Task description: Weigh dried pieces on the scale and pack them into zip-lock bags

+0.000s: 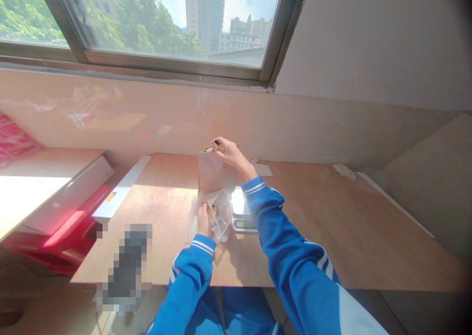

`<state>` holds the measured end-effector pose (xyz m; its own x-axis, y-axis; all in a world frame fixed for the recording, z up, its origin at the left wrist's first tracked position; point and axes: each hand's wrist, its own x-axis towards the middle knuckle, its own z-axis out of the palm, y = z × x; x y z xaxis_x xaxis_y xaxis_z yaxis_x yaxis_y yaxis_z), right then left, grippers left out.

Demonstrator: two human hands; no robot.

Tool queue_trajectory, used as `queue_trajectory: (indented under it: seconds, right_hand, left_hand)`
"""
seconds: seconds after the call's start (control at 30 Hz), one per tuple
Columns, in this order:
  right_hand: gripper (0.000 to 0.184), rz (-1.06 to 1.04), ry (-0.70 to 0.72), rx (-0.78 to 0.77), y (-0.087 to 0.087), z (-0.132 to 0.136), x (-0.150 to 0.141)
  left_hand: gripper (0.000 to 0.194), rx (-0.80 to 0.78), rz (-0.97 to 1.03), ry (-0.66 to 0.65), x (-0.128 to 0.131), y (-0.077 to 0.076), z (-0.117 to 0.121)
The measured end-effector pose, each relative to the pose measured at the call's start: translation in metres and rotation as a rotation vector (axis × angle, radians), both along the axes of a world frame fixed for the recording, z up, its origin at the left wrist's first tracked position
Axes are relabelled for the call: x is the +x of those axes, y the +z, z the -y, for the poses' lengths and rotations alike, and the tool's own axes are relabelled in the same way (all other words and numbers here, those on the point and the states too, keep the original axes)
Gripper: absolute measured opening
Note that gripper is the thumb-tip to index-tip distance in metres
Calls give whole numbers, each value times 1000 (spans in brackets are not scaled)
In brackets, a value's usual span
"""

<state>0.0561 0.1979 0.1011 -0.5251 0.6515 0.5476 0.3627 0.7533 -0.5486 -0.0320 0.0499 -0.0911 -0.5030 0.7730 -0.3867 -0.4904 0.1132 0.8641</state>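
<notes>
Head view shows the right hand (229, 152), fingers (225, 144) pinched on a small pale-brown piece (220, 148) above a pale open-topped container (214, 173) near the light-wooden table's (332, 222) back edge, while the left hand (203, 220), grip unclear, touches a crumpled clear plastic bag (221, 227) nearer the front edge.

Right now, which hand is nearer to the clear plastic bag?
Left: the left hand is at the clear plastic bag; the right hand is farther, at the top of the open box.
</notes>
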Motion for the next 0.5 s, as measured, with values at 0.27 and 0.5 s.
queue_trajectory:
  seconds: [0.27,0.5]
  right_hand:
    - [29,112,-163,76,-2,-15,2]
    - [35,162,-212,-15,-3,-7,14]
  left_hand:
    - [16,-7,0,-1,1,6,3]
    - [18,-17,8,-14,3,7,4]
